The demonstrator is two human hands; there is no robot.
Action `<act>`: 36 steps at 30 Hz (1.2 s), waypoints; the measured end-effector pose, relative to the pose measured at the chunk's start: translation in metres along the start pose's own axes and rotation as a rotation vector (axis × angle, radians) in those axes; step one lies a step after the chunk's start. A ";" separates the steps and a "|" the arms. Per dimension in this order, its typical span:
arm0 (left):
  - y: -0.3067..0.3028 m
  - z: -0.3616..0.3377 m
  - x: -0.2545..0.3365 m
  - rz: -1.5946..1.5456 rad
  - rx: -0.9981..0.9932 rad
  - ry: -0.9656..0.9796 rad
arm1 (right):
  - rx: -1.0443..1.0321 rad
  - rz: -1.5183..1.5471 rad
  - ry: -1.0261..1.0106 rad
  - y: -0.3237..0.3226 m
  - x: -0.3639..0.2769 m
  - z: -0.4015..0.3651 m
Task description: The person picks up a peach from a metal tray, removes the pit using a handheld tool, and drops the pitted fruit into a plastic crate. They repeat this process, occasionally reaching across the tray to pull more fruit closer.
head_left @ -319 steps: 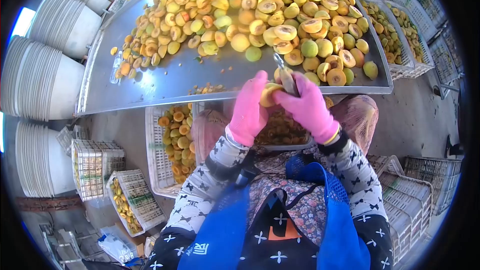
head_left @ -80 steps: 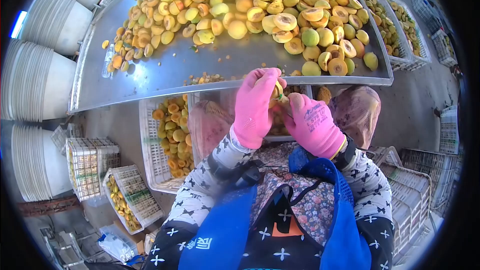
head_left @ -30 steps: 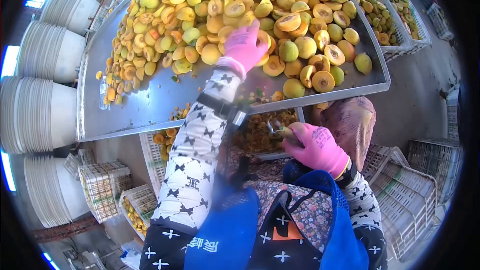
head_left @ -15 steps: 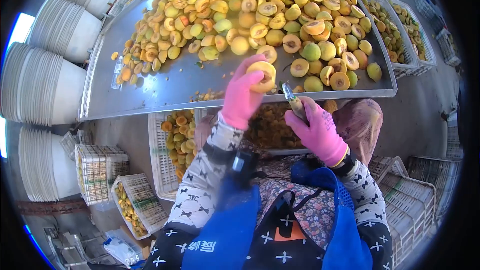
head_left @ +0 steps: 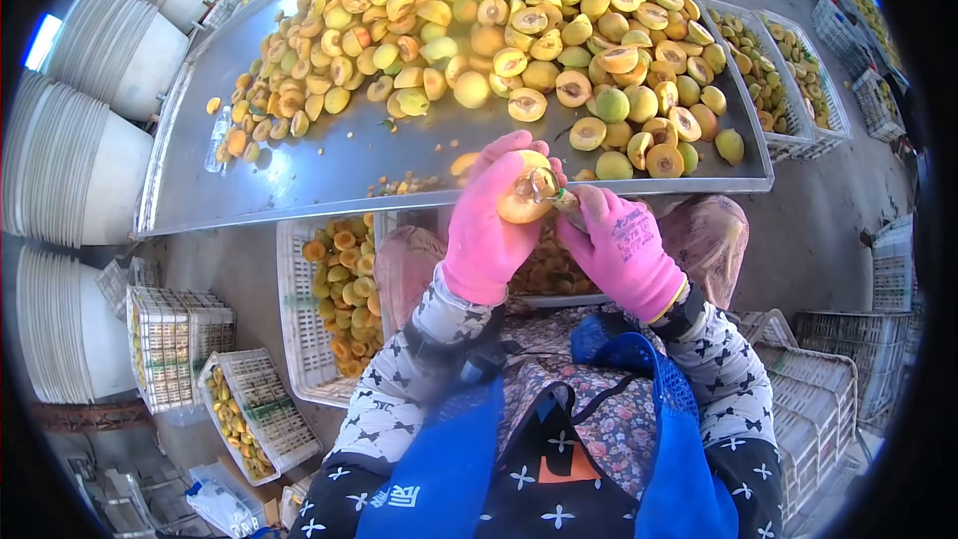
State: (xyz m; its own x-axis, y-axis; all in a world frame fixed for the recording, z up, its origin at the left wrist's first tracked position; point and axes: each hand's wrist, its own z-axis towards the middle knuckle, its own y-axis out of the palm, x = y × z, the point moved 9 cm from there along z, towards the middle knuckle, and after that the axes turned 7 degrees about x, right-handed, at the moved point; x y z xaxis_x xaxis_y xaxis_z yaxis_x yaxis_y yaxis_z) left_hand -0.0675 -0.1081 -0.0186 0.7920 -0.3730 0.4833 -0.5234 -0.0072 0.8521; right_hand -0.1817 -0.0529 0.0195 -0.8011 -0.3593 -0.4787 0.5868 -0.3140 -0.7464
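Observation:
My left hand (head_left: 484, 235), in a pink glove, is closed around a yellow peach half (head_left: 518, 208), its cut face towards my right hand. In my right hand (head_left: 631, 258), also pink-gloved, is a pitting spoon (head_left: 567, 203) with a short handle and a metal tip. That tip is at the pit hollow in the middle of the peach half. Both hands are over the front edge of a metal table (head_left: 334, 158), which bears a big heap of cut peaches (head_left: 429, 35).
A white crate (head_left: 299, 339) of peach halves stands below the table, left of my knees. More filled crates (head_left: 798, 135) stand right of the table. Stacked white tubs (head_left: 120, 180) line the left side. A clear bottle (head_left: 218, 143) lies on the table's left end.
My right hand has moved up and left, bringing the pitting spoon's tip from beside the peach half into its middle. My left hand still holds the peach half. The view has shifted slightly.

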 end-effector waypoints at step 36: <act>-0.012 -0.008 0.013 0.629 0.188 0.338 | -0.271 0.757 0.456 0.053 -0.011 -0.045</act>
State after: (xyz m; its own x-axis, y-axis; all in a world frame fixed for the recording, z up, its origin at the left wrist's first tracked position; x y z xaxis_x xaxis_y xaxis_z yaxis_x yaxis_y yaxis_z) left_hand -0.0486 -0.1059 -0.0209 0.3619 -0.0528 0.9307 -0.9316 -0.0565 0.3590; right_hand -0.1472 -0.0259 -0.0350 -0.2174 0.0138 -0.9760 0.9714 0.1007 -0.2149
